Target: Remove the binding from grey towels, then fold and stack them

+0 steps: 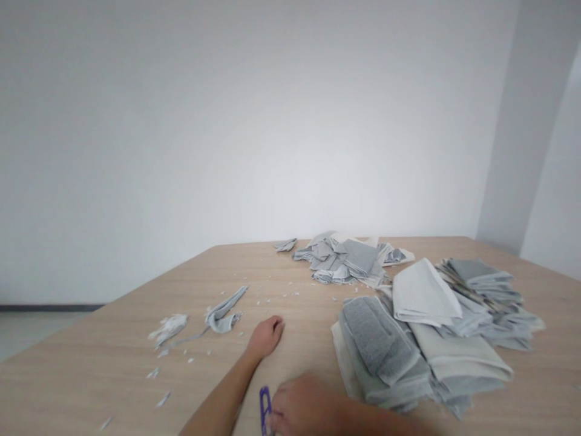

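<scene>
My left hand [265, 336] rests on the wooden table with its fingers curled in, and I see nothing in them. Close to the near edge of the view, my right hand [302, 404] is blurred by motion. Its fingers are closed at a purple tool [265, 404] with a long loop-shaped opening; the lower part is hidden, so its exact kind is unclear. Just right of that hand lies a stack of folded grey cloths [381, 345]. Left of my left hand is a crumpled grey cloth strip [223, 315].
Folded off-white cloths [424, 293] and more grey cloths [488, 290] are piled at the right. A loose heap of grey pieces [340, 257] lies at the back. White scraps [169, 329] are scattered on the left of the table [122, 345]. A white wall stands behind.
</scene>
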The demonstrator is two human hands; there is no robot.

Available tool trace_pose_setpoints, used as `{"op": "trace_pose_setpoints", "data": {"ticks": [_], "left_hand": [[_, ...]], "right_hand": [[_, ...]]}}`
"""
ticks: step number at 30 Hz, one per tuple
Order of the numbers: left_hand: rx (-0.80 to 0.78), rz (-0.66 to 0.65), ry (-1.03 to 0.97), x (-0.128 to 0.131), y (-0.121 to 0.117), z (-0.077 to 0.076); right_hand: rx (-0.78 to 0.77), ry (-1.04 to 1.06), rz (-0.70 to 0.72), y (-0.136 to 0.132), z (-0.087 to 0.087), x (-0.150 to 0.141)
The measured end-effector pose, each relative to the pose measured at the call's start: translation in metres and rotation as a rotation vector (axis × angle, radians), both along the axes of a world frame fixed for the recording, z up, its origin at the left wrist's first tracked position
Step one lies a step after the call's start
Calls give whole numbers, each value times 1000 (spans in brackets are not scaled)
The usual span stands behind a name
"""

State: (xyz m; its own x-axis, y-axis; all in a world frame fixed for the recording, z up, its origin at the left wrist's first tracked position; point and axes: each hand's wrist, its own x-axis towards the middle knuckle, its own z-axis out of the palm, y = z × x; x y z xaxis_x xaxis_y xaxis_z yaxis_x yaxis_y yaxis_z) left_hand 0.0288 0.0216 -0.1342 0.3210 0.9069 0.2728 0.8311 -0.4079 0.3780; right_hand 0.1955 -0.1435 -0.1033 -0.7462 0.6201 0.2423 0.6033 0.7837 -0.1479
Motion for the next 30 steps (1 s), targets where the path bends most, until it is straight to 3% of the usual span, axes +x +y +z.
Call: {"op": "trace_pose_setpoints", "data": {"ticks": [3,7,11,16,20,30], "left_hand": [[-15,-5,9,0,-2,1],[4,-12,23,0,-3,2],[-17,3,32,-1,-2,1],[1,0,38,-2,1,-1],[-5,-8,29,-2,2,0],[7,-15,5,-3,4,-5]], "right_hand": [[126,-115,-86,18,35,13],[84,-188,-363,65,77,44],[58,-188,-572,123,99,88],[-43,-212,-800,181,96,142],[-108,-243,-867,210,86,169],[-132,-221,-833,255,69,173]]}}
